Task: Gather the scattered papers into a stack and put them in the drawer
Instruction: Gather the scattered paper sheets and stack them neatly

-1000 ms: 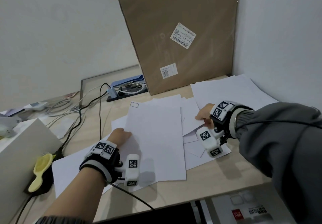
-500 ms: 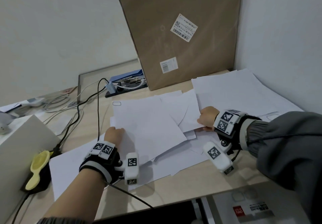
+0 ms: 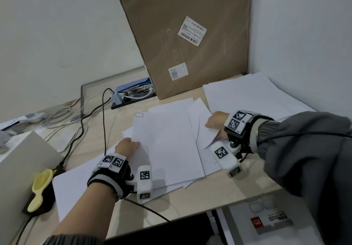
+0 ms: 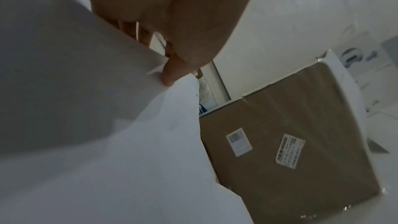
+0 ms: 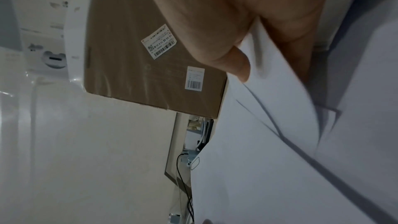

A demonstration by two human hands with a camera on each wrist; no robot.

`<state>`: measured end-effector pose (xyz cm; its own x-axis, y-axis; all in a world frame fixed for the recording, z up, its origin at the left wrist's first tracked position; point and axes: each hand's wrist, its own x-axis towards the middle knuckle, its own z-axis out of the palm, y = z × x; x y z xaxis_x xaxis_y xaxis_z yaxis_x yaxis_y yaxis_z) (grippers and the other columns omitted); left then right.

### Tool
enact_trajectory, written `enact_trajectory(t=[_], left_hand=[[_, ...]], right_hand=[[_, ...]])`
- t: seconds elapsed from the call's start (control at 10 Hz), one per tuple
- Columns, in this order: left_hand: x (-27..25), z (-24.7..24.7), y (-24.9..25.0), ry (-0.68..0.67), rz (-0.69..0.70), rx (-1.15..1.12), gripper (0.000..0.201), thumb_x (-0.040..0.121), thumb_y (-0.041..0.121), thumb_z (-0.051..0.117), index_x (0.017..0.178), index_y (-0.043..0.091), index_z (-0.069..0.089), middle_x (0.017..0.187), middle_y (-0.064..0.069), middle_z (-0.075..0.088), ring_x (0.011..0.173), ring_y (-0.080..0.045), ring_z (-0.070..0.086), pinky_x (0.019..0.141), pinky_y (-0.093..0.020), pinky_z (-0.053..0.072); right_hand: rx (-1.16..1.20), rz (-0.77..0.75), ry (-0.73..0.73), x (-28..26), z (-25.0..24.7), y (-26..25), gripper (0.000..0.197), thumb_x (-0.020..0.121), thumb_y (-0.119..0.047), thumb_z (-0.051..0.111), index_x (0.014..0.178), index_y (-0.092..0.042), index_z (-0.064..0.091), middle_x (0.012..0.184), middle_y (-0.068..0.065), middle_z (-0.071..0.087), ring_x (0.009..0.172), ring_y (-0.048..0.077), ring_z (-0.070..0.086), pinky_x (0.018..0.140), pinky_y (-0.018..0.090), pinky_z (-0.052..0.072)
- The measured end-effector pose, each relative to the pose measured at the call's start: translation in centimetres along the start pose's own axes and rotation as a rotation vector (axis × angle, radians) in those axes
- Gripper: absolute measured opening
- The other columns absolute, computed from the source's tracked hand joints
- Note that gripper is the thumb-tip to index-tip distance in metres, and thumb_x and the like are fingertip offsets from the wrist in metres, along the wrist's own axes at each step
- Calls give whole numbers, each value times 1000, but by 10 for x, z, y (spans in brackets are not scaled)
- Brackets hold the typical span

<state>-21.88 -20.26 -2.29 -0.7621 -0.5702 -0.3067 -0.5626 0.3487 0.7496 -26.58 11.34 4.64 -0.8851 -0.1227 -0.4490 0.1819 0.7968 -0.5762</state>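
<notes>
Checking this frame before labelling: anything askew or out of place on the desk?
Yes. The papers between the left hand and right hand are fanned at mixed angles, corners jutting out. More sheets lie apart by the wall. No damage visible.

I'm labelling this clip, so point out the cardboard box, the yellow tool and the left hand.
cardboard box (image 3: 182, 35), head view, middle of front face
yellow tool (image 3: 41, 184), head view, its wide upper end
left hand (image 3: 126, 146), head view, back of hand

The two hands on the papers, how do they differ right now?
The left hand pinches the big top sheet by its left edge; the right hand pinches smaller overlapping sheets from the right. The left forearm is bare, the right one sleeved. Both wear tagged wrist cameras.
</notes>
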Motion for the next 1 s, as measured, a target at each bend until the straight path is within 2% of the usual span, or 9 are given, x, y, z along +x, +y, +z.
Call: enact_trajectory(t=[0.1, 0.2, 0.3, 0.4, 0.5, 0.6, 0.8, 0.9, 1.0], left_hand=[[0, -3, -2, -15, -11, -129, 18, 73, 9, 65, 88, 0, 63, 89, -22, 66, 85, -35, 62, 88, -47, 50], [0, -14, -8, 12, -103, -205, 65, 55, 19, 86, 113, 1, 61, 97, -22, 69, 85, -37, 68, 82, -54, 54], [-25, -20, 4, -9, -176, -309, 51, 70, 14, 81, 111, -7, 60, 102, -27, 67, 92, -39, 66, 88, -56, 51], [-47, -21, 17, -58, -72, -383, 49, 75, 5, 76, 122, -1, 60, 110, -25, 67, 87, -35, 64, 84, -48, 52], [-57, -18, 25, -140, 16, -324, 27, 81, 1, 70, 107, -3, 66, 96, -21, 69, 76, -32, 65, 74, -39, 54], [-60, -17, 29, -181, 50, -259, 25, 81, 4, 71, 105, -3, 65, 91, -20, 69, 73, -31, 65, 70, -37, 53], [-59, -12, 27, -243, 24, -141, 40, 74, 13, 79, 105, -7, 65, 101, -29, 69, 91, -44, 66, 87, -49, 51], [-56, -9, 22, -221, 32, -91, 19, 85, 9, 69, 98, -3, 62, 89, -20, 67, 85, -35, 63, 80, -41, 51], [-54, -9, 12, -196, 17, -85, 25, 85, 14, 70, 102, -1, 62, 92, -16, 69, 91, -33, 64, 86, -43, 51]], right_hand=[[-74, -33, 56, 1, 2, -1, 40, 103, -19, 34, 136, 3, 40, 143, 14, 43, 130, 27, 45, 101, 28, 39], [-128, -71, 27, 12, 8, 11, 39, 99, -13, 42, 136, 1, 41, 141, 13, 45, 121, 24, 50, 92, 28, 45], [-10, -48, 17, 16, 10, 18, 40, 96, -5, 43, 135, -2, 41, 140, 14, 47, 111, 22, 51, 78, 23, 42], [166, -90, -53, 18, 7, 23, 53, 89, 0, 52, 140, -4, 37, 140, 16, 44, 97, 19, 46, 61, 23, 44], [198, -104, -58, 20, 7, 30, 56, 88, 1, 51, 141, -7, 35, 139, 17, 45, 99, 20, 48, 69, 28, 47], [307, -59, -41, 28, 16, 32, 52, 90, 4, 41, 141, -8, 34, 135, 18, 46, 115, 31, 51, 96, 43, 49], [291, -99, -8, 30, 18, 34, 44, 91, 2, 44, 135, -4, 41, 133, 18, 48, 117, 32, 51, 99, 39, 46], [235, -118, 22, 31, 20, 33, 36, 94, -3, 42, 129, 2, 46, 132, 20, 52, 120, 35, 51, 102, 38, 44], [197, -128, 105, 33, 15, 34, 31, 93, -3, 42, 119, 4, 57, 124, 21, 58, 114, 35, 56, 88, 32, 46]])
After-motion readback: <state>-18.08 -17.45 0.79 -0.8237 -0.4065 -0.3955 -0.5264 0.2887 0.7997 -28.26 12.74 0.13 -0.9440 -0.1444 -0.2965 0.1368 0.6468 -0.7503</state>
